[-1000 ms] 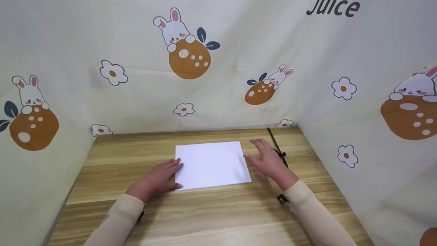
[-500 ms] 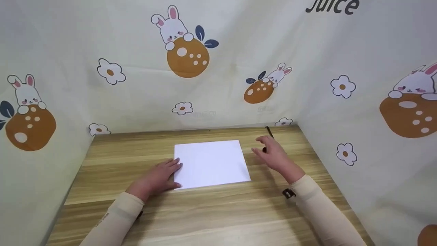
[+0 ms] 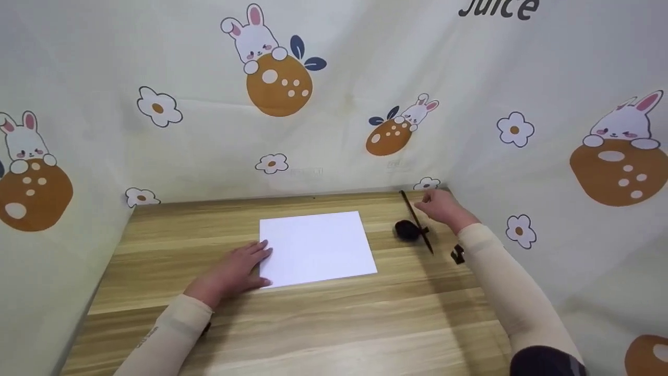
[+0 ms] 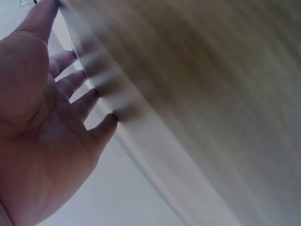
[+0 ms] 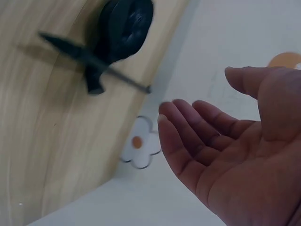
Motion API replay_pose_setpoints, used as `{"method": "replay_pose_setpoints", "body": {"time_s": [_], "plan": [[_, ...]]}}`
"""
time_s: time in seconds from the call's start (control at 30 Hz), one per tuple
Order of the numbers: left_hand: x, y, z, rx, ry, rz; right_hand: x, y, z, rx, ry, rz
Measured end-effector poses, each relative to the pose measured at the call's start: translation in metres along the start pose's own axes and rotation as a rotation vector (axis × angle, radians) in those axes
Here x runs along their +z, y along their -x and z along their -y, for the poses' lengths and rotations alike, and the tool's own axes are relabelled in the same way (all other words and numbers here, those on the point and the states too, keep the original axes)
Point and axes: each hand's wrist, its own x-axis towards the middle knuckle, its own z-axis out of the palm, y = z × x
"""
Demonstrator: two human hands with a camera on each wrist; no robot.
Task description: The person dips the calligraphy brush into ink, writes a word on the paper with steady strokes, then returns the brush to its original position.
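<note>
A blank white sheet of paper [image 3: 317,248] lies on the wooden table. My left hand [image 3: 232,271] rests on its left edge with fingers spread; the left wrist view shows the fingertips [image 4: 113,117] pressing down. To the right of the paper is a slim black stick with a pointed end, like a brush or pen [image 3: 425,241], lying across a round black dish-like thing [image 3: 406,230] with a short handle. My right hand [image 3: 443,206] hovers beside the stick's far half. In the right wrist view the right hand [image 5: 225,150] has loosely bent fingers, holds nothing and is apart from the stick.
A pale cloth with rabbits, fruit and flowers [image 3: 209,141] hangs behind the table and along both sides. The bare wooden table [image 3: 313,324] stretches in front of the paper. The round dish and stick stand near the table's back right corner.
My right hand has moved off from the paper's right edge, over the black stick, and now sits farther back and to the right. My left hand has stayed on the paper.
</note>
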Motion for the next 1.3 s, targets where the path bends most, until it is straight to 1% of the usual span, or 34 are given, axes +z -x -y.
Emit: {"method": "replay_pose_setpoints", "body": {"time_s": [0.07,0.17,0.3,0.37,0.5,0.57,0.63,0.7,0.77,0.8,0.87,0.97,1.0,1.03,1.17,1.3], "plan": [[0.0,0.001,0.002,0.004,-0.009,-0.006,0.003,-0.009,-0.006,0.017,0.034,0.032],[0.002,0.0,0.003,0.005,-0.02,-0.008,0.008,-0.019,-0.013,0.053,0.089,0.056],[0.003,-0.001,0.004,0.013,-0.002,-0.012,0.015,-0.029,-0.019,0.099,0.111,0.089],[0.003,-0.002,0.004,0.016,0.01,-0.016,0.017,-0.034,-0.021,0.106,0.113,0.106],[0.001,-0.001,0.002,0.012,0.019,-0.011,0.021,-0.044,-0.024,0.119,0.091,0.134],[0.001,-0.001,0.001,0.009,0.019,-0.007,0.023,-0.048,-0.027,0.121,0.067,0.144],[0.001,-0.001,0.0,0.002,0.015,-0.002,0.025,-0.053,-0.03,0.139,0.03,0.154],[0.002,-0.001,0.001,-0.004,0.013,0.002,0.025,-0.058,-0.033,0.152,0.002,0.184],[0.002,-0.002,0.001,0.0,0.004,0.003,0.025,-0.061,-0.035,0.176,-0.003,0.221],[0.003,-0.002,0.001,-0.003,0.004,0.006,0.028,-0.068,-0.045,0.167,-0.02,0.245],[0.003,-0.003,0.001,-0.004,0.003,0.008,0.028,-0.069,-0.046,0.179,-0.016,0.285],[0.002,-0.002,0.0,-0.008,0.002,0.008,0.029,-0.067,-0.045,0.179,-0.011,0.303],[0.002,-0.002,0.0,-0.01,0.003,0.008,0.029,-0.066,-0.044,0.175,-0.013,0.301],[0.002,-0.002,0.0,-0.011,0.003,0.008,0.027,-0.059,-0.034,0.192,0.001,0.295],[0.001,-0.001,0.001,-0.016,0.004,0.011,0.027,-0.053,-0.03,0.17,0.021,0.283],[0.001,-0.003,0.001,0.009,0.009,-0.004,0.027,-0.049,-0.029,0.158,0.041,0.271]]}}
